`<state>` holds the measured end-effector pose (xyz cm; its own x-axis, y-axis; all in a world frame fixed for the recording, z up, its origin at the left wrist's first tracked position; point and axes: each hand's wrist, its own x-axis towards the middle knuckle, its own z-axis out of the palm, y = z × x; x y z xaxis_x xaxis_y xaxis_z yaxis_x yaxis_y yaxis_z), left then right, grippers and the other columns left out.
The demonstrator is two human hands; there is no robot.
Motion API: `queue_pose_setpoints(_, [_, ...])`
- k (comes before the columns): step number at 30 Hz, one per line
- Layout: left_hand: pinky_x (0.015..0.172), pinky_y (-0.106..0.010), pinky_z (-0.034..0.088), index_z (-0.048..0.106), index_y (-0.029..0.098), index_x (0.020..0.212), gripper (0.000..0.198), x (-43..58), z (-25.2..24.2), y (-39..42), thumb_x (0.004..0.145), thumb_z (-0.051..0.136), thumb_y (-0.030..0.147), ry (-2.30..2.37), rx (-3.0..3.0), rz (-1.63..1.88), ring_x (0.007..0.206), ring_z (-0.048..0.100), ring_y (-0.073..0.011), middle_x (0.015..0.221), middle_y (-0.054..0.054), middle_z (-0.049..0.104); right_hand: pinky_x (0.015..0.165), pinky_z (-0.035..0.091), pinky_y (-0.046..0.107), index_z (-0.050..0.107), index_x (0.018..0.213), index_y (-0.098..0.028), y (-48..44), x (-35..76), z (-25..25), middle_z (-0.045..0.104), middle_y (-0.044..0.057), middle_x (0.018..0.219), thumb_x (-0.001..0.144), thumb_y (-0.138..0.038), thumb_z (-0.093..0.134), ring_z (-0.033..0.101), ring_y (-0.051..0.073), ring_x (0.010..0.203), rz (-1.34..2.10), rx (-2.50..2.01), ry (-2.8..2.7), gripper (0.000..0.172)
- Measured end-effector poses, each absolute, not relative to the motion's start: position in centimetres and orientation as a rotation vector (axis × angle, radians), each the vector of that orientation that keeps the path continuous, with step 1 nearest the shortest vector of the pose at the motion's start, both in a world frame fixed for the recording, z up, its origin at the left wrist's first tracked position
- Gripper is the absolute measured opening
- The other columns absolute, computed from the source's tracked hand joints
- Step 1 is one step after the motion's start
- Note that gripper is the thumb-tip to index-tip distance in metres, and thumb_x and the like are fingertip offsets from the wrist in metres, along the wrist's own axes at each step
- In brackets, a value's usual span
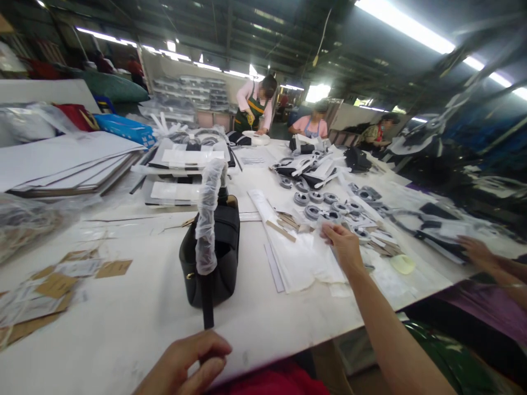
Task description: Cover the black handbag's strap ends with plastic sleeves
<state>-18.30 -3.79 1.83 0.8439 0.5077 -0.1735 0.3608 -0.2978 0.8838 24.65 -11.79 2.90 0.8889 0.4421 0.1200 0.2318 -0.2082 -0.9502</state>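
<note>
Right of centre, the right hand [342, 244] was laid with fingers pressed together on the stack of white sheets [304, 263], while at the bottom edge the left hand [187, 365] was loosely curled, empty, just below the strap [208, 310] of the black handbag [226, 247] at mid-frame.

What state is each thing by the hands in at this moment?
left hand: curled at the table edge, grip unclear.
right hand: palm down, fingertips on the white sheets.
white sheets: stacked flat.
black handbag: upright on the table, free of both hands.
handle: raised, wrapped in clear plastic.
strap: lying flat, pointing toward the left hand.
</note>
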Motion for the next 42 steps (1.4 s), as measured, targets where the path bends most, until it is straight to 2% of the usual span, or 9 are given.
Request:
queue_pose_setpoints(6, [0.092, -0.027, 0.047, 0.065, 0.025, 0.112, 0.027, -14.7, 4.8, -4.5, 0.092, 0.056, 0.041, 0.653, 1.757, 0.495, 0.099, 0.062, -0.0189, 0.109, -0.004, 0.068, 0.044, 0.042, 0.021, 0.071, 0.083, -0.016, -11.6, 13.0, 4.5, 0.070, 0.005, 0.076, 0.053, -0.046, 0.090, 0.060, 0.013, 0.057, 0.845, -1.430, -0.420, 0.046])
queue_pose_setpoints(10, [0.094, -0.032, 0.046, 0.058, 0.020, 0.116, 0.041, -13.1, 4.6, -4.7, 0.084, 0.069, 0.042, 0.633, 1.516, 0.640, 0.108, 0.060, -0.0214, 0.116, -0.007, 0.064, 0.046, 0.042, 0.021, 0.072, 0.082, -0.015, -11.7, 5.3, 4.1, 0.068, 0.005, 0.074, 0.062, -0.045, 0.088, 0.056, 0.011, 0.057, 1.146, -1.382, -0.519, 0.039])
queue_pose_setpoints(14, [0.074, -0.028, 0.049, 0.056, 0.016, 0.099, 0.041, -13.0, 3.1, -4.6, 0.076, 0.078, 0.044, 0.681, 1.274, 0.648, 0.084, 0.062, -0.0173, 0.093, -0.004, 0.065, 0.052, 0.043, 0.023, 0.070, 0.074, -0.016, -11.3, 1.7, 3.4, 0.064, 0.003, 0.069, 0.071, -0.048, 0.081, 0.051, 0.011, 0.059, 1.172, -1.398, -0.735, 0.034])
queue_pose_setpoints(18, [0.060, -0.025, 0.045, 0.056, 0.015, 0.091, 0.041, -14.5, 1.8, -4.3, 0.075, 0.078, 0.045, 0.689, 1.127, 0.645, 0.065, 0.056, -0.0124, 0.075, 0.000, 0.059, 0.053, 0.041, 0.025, 0.071, 0.076, -0.018, -10.3, 0.9, 3.1, 0.062, 0.001, 0.067, 0.073, -0.049, 0.078, 0.047, 0.012, 0.059, 1.129, -1.436, -0.847, 0.032])
queue_pose_setpoints(22, [0.061, -0.023, 0.041, 0.059, 0.013, 0.080, 0.036, -16.7, 0.9, -3.9, 0.074, 0.078, 0.043, 0.735, 1.170, 0.573, 0.064, 0.051, -0.0100, 0.073, 0.001, 0.056, 0.054, 0.041, 0.026, 0.071, 0.078, -0.019, -9.7, 0.3, 2.7, 0.061, 0.000, 0.067, 0.073, -0.049, 0.077, 0.047, 0.013, 0.058, 1.119, -1.479, -0.899, 0.031])
queue_pose_setpoints(28, [0.068, -0.023, 0.039, 0.059, 0.014, 0.085, 0.041, -18.4, -0.3, -4.3, 0.071, 0.081, 0.045, 0.753, 1.058, 0.654, 0.072, 0.052, -0.0114, 0.079, 0.001, 0.059, 0.055, 0.040, 0.025, 0.069, 0.074, -0.018, -9.2, -1.9, 1.2, 0.059, -0.001, 0.065, 0.071, -0.048, 0.078, 0.047, 0.012, 0.059, 1.146, -1.472, -0.851, 0.032])
queue_pose_setpoints(32, [0.064, -0.023, 0.036, 0.054, 0.014, 0.073, 0.043, -18.5, -0.6, -4.6, 0.071, 0.080, 0.049, 0.848, 0.984, 0.703, 0.065, 0.048, -0.0105, 0.069, 0.002, 0.057, 0.055, 0.039, 0.026, 0.068, 0.074, -0.018, -8.7, -3.0, 0.9, 0.061, 0.000, 0.067, 0.068, -0.046, 0.081, 0.049, 0.013, 0.060, 1.161, -1.457, -0.802, 0.031])
queue_pose_setpoints(39, [0.060, -0.023, 0.038, 0.057, 0.014, 0.072, 0.041, -20.3, -1.1, -3.4, 0.073, 0.076, 0.051, 0.911, 1.123, 0.679, 0.059, 0.049, -0.0104, 0.065, 0.002, 0.057, 0.054, 0.040, 0.025, 0.062, 0.070, -0.019, -7.9, -0.9, 1.4, 0.055, -0.003, 0.058, 0.071, -0.049, 0.079, 0.047, 0.012, 0.055, 1.113, -1.419, -0.749, 0.035])
queue_pose_setpoints(42, [0.060, -0.023, 0.040, 0.059, 0.014, 0.073, 0.035, -20.5, -1.0, -3.0, 0.075, 0.074, 0.046, 0.914, 1.186, 0.625, 0.059, 0.050, -0.0107, 0.065, 0.002, 0.058, 0.058, 0.047, 0.027, 0.068, 0.082, -0.018, -7.9, -0.3, 1.2, 0.064, 0.001, 0.071, 0.070, -0.049, 0.080, 0.055, 0.014, 0.062, 1.168, -1.468, -0.868, 0.035])
